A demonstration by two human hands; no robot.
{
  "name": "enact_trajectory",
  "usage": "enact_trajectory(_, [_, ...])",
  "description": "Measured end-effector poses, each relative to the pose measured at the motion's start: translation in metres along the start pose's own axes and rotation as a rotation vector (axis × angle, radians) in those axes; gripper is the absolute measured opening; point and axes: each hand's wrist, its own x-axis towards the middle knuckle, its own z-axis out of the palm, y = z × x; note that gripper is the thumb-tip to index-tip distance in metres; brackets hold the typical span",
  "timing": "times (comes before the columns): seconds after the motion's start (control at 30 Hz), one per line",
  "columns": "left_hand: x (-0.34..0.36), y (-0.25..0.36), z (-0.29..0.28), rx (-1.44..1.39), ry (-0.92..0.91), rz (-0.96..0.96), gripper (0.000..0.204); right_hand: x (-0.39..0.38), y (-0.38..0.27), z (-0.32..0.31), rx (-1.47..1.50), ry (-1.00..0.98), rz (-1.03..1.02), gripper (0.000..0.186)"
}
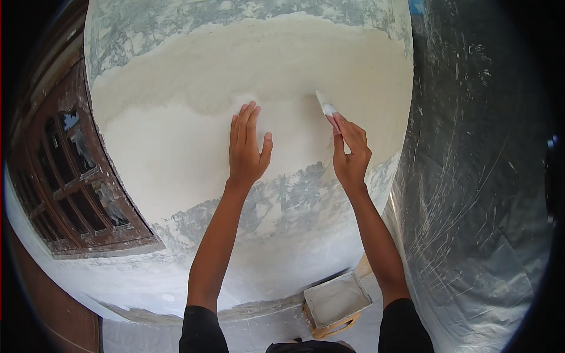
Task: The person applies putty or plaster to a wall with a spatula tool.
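My left hand [247, 147] is open, fingers stretched upward over the pale plastered wall [153, 147], apparently resting on the smooth cream layer. My right hand [350, 153] grips a putty knife [325, 105] with a pinkish-red handle and white paste on its blade, held upright at or just off the wall surface; whether the blade touches is unclear. Around the cream coat, the wall shows rougher mottled grey-white patches above and below.
A brown wooden window with small panes [88, 182] is on the left. Below right, a tray of off-white paste [334, 297] stands on a yellowish stool [338, 330] on the covered floor [259, 329]. Dark, scuffed plastic sheeting [477, 176] hangs along the right.
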Motion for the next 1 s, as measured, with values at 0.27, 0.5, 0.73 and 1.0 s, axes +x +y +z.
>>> enact_trajectory(0.27, [-0.004, -0.009, 0.002, -0.042, 0.047, 0.041, 0.054, -0.004, 0.009, 0.043, -0.34, 0.005, -0.217, 0.042])
enact_trajectory(0.5, [-0.006, -0.012, 0.004, -0.021, 0.067, 0.061, 0.052, -0.003, 0.007, 0.045, -0.556, -0.088, -0.288, 0.043])
enact_trajectory(0.73, [-0.007, -0.011, 0.005, 0.014, 0.07, 0.069, 0.051, 0.005, 0.012, 0.042, -0.554, -0.219, -0.31, 0.04])
enact_trajectory(1.0, [-0.009, -0.01, 0.006, 0.022, 0.072, 0.068, 0.05, 0.008, 0.004, 0.033, -0.596, -0.379, -0.279, 0.038])
